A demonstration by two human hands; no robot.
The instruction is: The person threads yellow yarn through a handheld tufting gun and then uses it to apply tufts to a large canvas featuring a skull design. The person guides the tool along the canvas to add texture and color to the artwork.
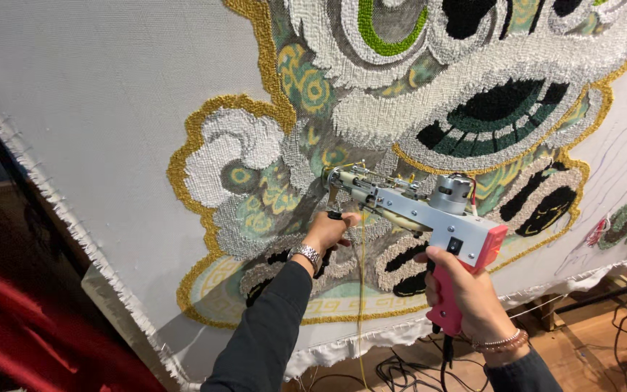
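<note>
Nearest the camera, the right hand wraps all its fingers tightly around the pink plastic pistol grip of a grey-and-pink electric tufting gun, its black power cord dropping towards the wooden floor. A beaded bracelet circles that wrist. Slightly further on, the left hand, wearing a silver metal wristwatch over a dark sleeve, closes its fingers on the small black front handle beneath the gun's nose, steadying it. A strand of yellow yarn hangs down from the gun between the two hands.

Beyond the hands, the gun's needle end presses against the stretched white backing cloth, at a grey-green patch of the tufted lion-face design, edged in gold loops, with white, black and green pile. The step in hand looks like filling in or outlining a section near the middle of the design. The next stroke would likely call for firm, even pressure into the cloth and both hands guiding the gun along one line.
</note>
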